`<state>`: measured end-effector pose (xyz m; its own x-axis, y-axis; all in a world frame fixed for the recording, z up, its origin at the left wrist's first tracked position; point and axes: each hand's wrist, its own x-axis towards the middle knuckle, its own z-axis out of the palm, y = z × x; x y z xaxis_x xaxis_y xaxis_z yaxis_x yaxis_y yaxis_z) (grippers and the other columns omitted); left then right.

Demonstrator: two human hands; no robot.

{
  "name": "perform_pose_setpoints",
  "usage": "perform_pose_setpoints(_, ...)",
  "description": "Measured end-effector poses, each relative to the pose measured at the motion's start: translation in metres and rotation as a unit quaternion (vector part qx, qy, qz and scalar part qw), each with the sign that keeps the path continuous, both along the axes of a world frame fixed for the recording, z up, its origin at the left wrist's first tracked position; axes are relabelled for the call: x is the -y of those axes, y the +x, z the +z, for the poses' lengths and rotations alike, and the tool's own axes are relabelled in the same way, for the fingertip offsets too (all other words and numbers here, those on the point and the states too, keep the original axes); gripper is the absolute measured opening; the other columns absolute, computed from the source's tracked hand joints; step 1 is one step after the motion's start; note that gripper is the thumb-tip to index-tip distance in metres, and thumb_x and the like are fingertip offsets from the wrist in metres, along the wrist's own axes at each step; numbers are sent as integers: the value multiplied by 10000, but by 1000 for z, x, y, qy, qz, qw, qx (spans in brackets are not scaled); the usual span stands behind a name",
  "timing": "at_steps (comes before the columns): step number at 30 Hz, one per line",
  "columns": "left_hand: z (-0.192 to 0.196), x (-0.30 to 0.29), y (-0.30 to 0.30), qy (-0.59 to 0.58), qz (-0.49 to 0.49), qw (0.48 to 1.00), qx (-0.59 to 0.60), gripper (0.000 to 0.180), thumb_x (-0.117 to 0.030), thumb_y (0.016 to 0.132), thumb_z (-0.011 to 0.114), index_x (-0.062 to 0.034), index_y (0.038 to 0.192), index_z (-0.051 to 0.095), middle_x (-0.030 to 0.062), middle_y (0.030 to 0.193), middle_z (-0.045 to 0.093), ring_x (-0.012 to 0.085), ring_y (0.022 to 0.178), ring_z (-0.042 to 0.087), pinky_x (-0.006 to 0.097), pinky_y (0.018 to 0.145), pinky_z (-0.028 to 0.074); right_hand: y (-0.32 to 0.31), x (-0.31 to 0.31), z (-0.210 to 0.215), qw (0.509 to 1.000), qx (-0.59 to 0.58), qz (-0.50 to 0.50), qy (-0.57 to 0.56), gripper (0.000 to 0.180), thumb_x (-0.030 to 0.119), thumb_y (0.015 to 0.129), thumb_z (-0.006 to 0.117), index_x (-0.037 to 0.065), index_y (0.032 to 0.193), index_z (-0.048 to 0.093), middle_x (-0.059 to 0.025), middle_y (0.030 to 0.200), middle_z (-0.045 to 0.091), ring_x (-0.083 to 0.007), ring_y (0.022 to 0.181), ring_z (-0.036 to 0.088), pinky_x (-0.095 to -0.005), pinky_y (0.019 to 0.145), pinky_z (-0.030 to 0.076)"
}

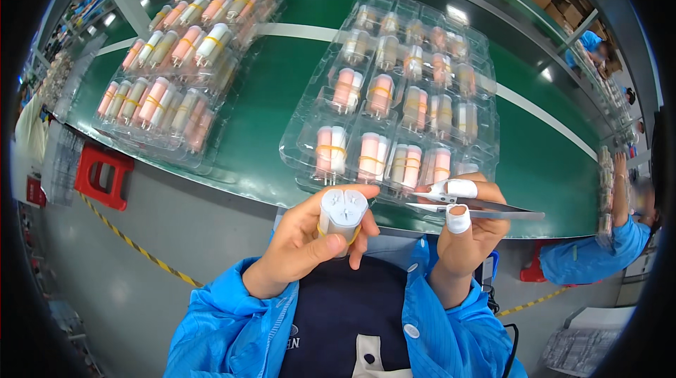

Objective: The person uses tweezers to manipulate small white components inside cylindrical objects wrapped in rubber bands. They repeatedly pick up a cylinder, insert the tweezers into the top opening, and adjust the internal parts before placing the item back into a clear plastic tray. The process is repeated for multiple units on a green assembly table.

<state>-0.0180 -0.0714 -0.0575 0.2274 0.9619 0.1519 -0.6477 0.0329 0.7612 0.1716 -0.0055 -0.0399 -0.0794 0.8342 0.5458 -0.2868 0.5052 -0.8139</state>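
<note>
My left hand point(303, 237) is closed round a bundle of white-grey cylinders point(343, 210), bound by a yellow rubber band. Three round ends face up, with small metal details on them. In my right hand point(465, 237) is a pair of metal tweezers point(507, 212), with the narrow tips pointing left towards the bundle but apart from it. White tape wraps a finger and the thumb of that hand. Just beyond both hands lies a clear plastic tray point(296, 149), its pockets holding banded pink, white and grey cylinders point(371, 155) with metal pins.
On the green work surface point(260, 117), more clear trays point(204, 160) of banded cylinders are stacked at the left. A red stool point(102, 175) stands on the floor at left. At the far right, a person in blue point(598, 251) reaches to the table edge.
</note>
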Motion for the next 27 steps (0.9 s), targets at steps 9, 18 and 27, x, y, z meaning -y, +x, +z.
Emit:
perform_pose_setpoints(9, 1, -3, -5, -10, -28, 998, 62, 653, -322, 906, 570, 48, 1373, 303, 208, 1082, 560, 201, 838, 593, 310, 611, 511, -5, 0, 3, 1000, 14, -1, 9, 199, 36, 789, 647, -43, 961, 586, -170, 868, 624, -210, 776, 620, -303, 698, 504)
perform_pose_setpoints(18, 6, -13, -26, -54, -115, 981, 147, 660, -334, 919, 532, 70, 1374, 275, 220, 1022, 546, 178, 756, 561, 296, 541, 494, -9, -5, 7, 997, 28, -72, 30, 214, 84, 790, 668, -34, 941, 572, -168, 856, 620, -208, 763, 622, -306, 698, 520)
perform_pose_setpoints(27, 25, -26, -39, -91, -187, 957, 200, 676, -351, 920, 492, 112, 1355, 262, 240, 957, 529, 193, 687, 550, 303, 509, 483, -8, -10, 9, 991, -23, -129, 39, 264, 177, 855, 630, -43, 965, 536, -157, 851, 578, -235, 712, 649, -323, 625, 576)
